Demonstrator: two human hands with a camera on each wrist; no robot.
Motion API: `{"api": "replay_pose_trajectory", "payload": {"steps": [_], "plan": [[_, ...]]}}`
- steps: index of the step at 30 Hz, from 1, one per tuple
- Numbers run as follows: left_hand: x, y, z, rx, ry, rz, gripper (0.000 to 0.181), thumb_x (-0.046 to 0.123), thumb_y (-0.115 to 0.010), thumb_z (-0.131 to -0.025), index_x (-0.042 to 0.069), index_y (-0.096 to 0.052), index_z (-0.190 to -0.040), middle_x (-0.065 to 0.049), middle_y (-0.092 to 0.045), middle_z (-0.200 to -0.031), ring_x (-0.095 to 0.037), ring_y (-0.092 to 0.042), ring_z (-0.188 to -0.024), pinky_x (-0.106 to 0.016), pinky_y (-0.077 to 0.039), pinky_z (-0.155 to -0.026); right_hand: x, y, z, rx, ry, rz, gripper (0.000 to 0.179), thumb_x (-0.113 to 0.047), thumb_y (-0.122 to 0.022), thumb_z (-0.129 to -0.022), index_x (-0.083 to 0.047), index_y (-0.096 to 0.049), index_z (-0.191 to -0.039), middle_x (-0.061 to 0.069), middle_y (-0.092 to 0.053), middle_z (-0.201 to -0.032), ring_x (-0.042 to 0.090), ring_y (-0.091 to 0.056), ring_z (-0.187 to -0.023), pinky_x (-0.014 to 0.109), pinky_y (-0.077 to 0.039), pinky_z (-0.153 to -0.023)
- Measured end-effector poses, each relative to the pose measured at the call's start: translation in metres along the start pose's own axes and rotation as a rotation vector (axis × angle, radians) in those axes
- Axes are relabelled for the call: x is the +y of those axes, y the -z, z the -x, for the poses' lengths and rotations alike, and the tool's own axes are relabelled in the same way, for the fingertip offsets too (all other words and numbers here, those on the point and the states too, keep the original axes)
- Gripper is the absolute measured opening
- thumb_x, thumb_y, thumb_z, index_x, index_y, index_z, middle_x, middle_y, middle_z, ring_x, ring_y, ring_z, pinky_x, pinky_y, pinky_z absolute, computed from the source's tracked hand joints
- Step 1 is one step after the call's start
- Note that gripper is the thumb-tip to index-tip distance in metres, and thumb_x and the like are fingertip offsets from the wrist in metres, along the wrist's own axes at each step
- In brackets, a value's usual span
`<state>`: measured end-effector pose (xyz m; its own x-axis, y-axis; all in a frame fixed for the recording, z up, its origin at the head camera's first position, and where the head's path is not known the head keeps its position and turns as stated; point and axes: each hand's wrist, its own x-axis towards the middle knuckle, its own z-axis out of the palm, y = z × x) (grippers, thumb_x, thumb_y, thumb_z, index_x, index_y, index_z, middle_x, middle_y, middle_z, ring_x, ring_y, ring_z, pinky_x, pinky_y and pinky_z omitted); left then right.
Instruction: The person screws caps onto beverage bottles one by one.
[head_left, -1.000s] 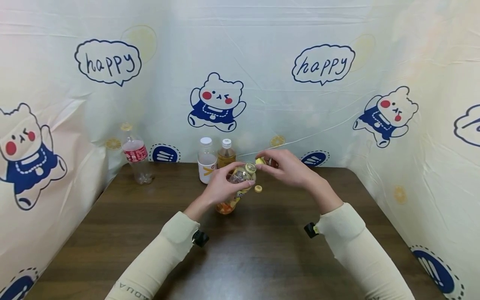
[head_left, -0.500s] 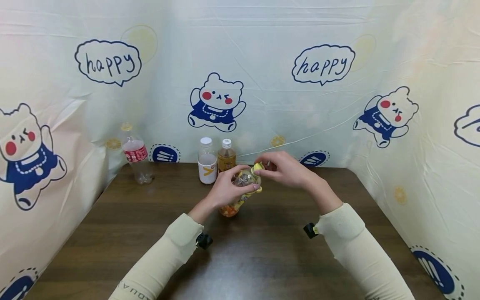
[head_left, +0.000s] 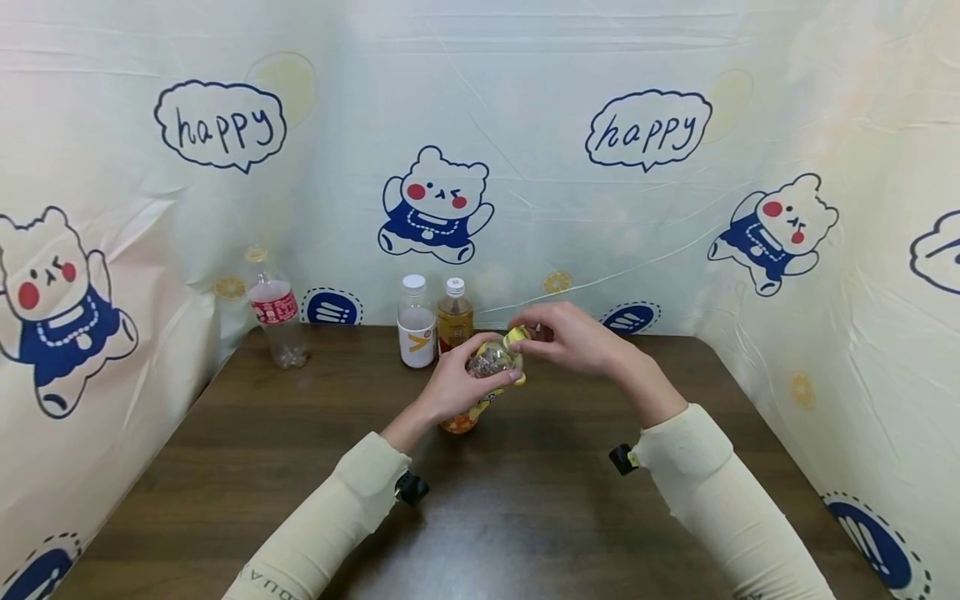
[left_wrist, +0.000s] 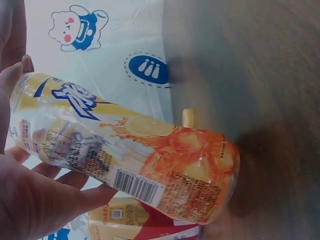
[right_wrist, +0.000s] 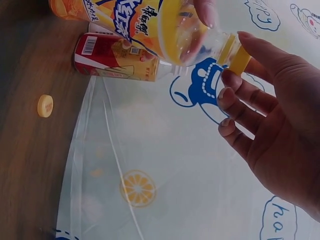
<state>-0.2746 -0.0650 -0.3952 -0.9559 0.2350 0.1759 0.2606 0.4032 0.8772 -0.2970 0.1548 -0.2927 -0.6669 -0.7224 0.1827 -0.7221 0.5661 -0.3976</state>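
Note:
My left hand (head_left: 453, 383) grips a clear plastic tea bottle (left_wrist: 150, 160) around its upper body, thumb on the near side. The bottle leans to the right, and its label is yellow and orange with a barcode. At its mouth, my right hand (head_left: 566, 337) pinches a yellow bottle cap (right_wrist: 240, 60) between thumb and index finger, the other fingers loosely bent. The cap sits over the neck in the right wrist view. A second yellow cap (right_wrist: 45, 106) lies on the table beyond the bottle, mostly covered in the head view.
Behind the left hand stand a white-labelled bottle (head_left: 416, 342) and an amber bottle (head_left: 454, 315), both white-capped. A clear bottle with a red label (head_left: 274, 308) stands at the back left of the brown table (head_left: 525, 517). Printed cloth (head_left: 540, 225) hangs around the table.
One second ago the cap was apart from the bottle's open mouth. The left hand has brought the bottle slightly right, and the cap is now on its mouth. Little differs over the last half second.

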Motion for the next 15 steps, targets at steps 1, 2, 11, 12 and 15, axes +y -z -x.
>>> {"api": "replay_pose_trajectory", "payload": {"steps": [1,2,11,12,15], "plan": [[-0.0008,-0.0003,0.0000,0.001,-0.002,0.005,0.058,0.054,-0.079,-0.086,0.036,-0.058,-0.136,0.000,-0.064,-0.125,-0.025,-0.063,-0.107,-0.044,-0.058,-0.085,-0.0004,0.0006,0.0000,-0.004,0.002,0.006,0.033,-0.031,-0.070,-0.099,-0.011,-0.071,-0.126,-0.004,-0.068,-0.096,0.015,-0.061,-0.075,0.033,-0.054,-0.067],[-0.0017,-0.0005,0.0000,0.002,-0.003,0.007,0.058,0.054,-0.079,-0.086,0.036,-0.058,-0.137,0.000,-0.064,-0.125,-0.025,-0.063,-0.107,-0.044,-0.058,-0.085,-0.0006,0.0011,0.0000,-0.008,0.005,0.012,0.033,-0.031,-0.070,-0.099,-0.011,-0.071,-0.126,-0.005,-0.068,-0.098,0.014,-0.061,-0.076,0.033,-0.054,-0.068],[-0.0077,-0.0016,-0.0016,0.001,-0.013,0.018,0.057,0.052,-0.078,-0.088,0.036,-0.056,-0.138,0.000,-0.063,-0.126,-0.024,-0.062,-0.108,-0.045,-0.058,-0.086,-0.0026,0.0019,-0.0043,-0.020,0.001,0.041,0.029,-0.031,-0.071,-0.098,-0.016,-0.072,-0.122,-0.005,-0.069,-0.095,0.013,-0.060,-0.075,0.031,-0.053,-0.067],[-0.0081,-0.0019,-0.0019,-0.002,-0.016,0.022,0.056,0.052,-0.077,-0.088,0.037,-0.055,-0.138,0.000,-0.063,-0.126,-0.024,-0.063,-0.108,-0.045,-0.057,-0.086,-0.0032,0.0017,-0.0048,-0.016,-0.006,0.046,0.027,-0.032,-0.072,-0.098,-0.017,-0.072,-0.120,-0.005,-0.068,-0.090,0.013,-0.059,-0.073,0.031,-0.052,-0.065],[-0.0094,-0.0026,-0.0029,-0.017,-0.025,0.032,0.054,0.052,-0.076,-0.089,0.039,-0.054,-0.136,0.001,-0.063,-0.125,-0.024,-0.063,-0.107,-0.045,-0.058,-0.085,-0.0046,0.0012,-0.0059,-0.009,-0.027,0.057,0.023,-0.033,-0.072,-0.097,-0.018,-0.073,-0.115,-0.003,-0.062,-0.078,0.016,-0.056,-0.067,0.033,-0.047,-0.059]]}}
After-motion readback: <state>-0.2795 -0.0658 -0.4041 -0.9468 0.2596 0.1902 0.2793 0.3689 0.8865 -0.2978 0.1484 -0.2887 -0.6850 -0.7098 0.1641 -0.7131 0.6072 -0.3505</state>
